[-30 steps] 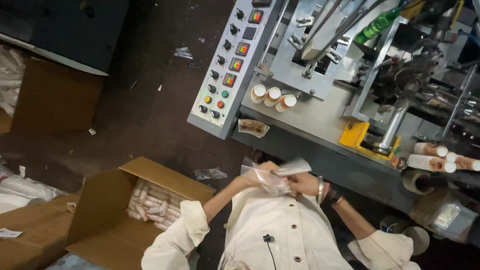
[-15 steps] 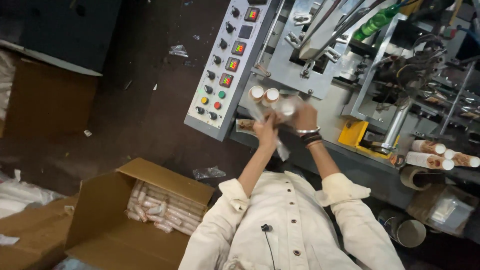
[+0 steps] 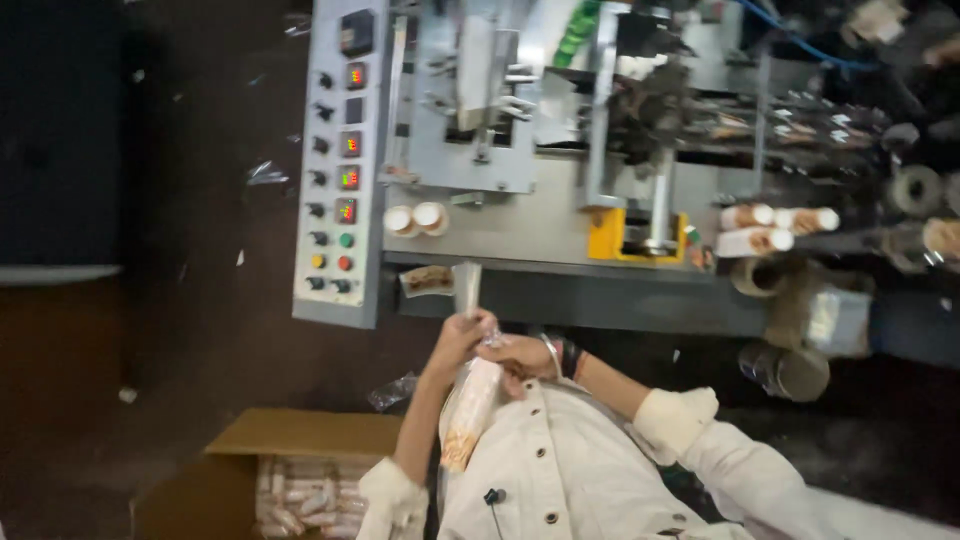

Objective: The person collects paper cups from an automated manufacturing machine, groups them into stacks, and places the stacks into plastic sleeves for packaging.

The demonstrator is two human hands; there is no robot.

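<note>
A long clear plastic sleeve filled with stacked paper cups [image 3: 468, 405] lies against my white jacket, its empty top end sticking up toward the machine. My left hand [image 3: 464, 334] grips the sleeve near its neck. Beside it, my right hand [image 3: 523, 356], with bracelets on the wrist, pinches the same neck. Two short stacks of white paper cups [image 3: 415, 218] stand on the grey machine table [image 3: 520, 235] just above my hands.
A grey control panel [image 3: 340, 160] with knobs, buttons and small displays stands at the left of the machine. An open cardboard box [image 3: 290, 485] with packed cup sleeves sits lower left. More cup stacks [image 3: 765, 228] lie at the right, near a yellow bracket [image 3: 612, 236].
Half a second ago both hands were up at the cups on the machine table. They have drawn back to my chest with the sleeve, which holds cups. Fewer stacks stand on the table.
</note>
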